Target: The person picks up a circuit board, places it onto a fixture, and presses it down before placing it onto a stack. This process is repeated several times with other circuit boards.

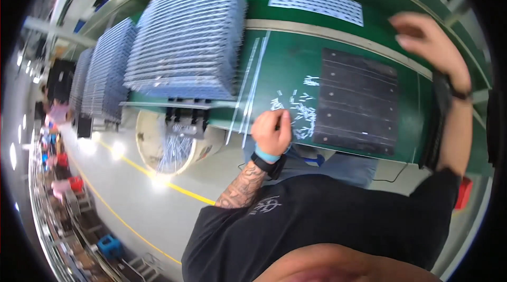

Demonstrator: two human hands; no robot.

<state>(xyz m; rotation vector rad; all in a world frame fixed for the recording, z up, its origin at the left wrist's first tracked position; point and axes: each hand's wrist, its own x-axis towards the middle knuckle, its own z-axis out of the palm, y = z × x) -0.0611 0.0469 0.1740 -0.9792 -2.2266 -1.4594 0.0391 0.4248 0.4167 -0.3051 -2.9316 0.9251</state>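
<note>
our left hand (272,132) curls by the loose white strips (302,112), can't tell if gripping; right hand (421,37) open, black panel (359,101) between; we'd best pinch strips singly, lightly

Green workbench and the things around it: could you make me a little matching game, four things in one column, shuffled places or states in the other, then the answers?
Things:
1. Left hand
2. Cream round bin
3. Black panel
4. Patterned pale sheet

Places or states:
A. Lies beyond the long pale rail
B. Has thin pale strips inside
C. Curled, with a light-blue wristband below it
D. Lies flat, right of the small white pieces

Right pairs: 1-C, 2-B, 3-D, 4-A
</note>
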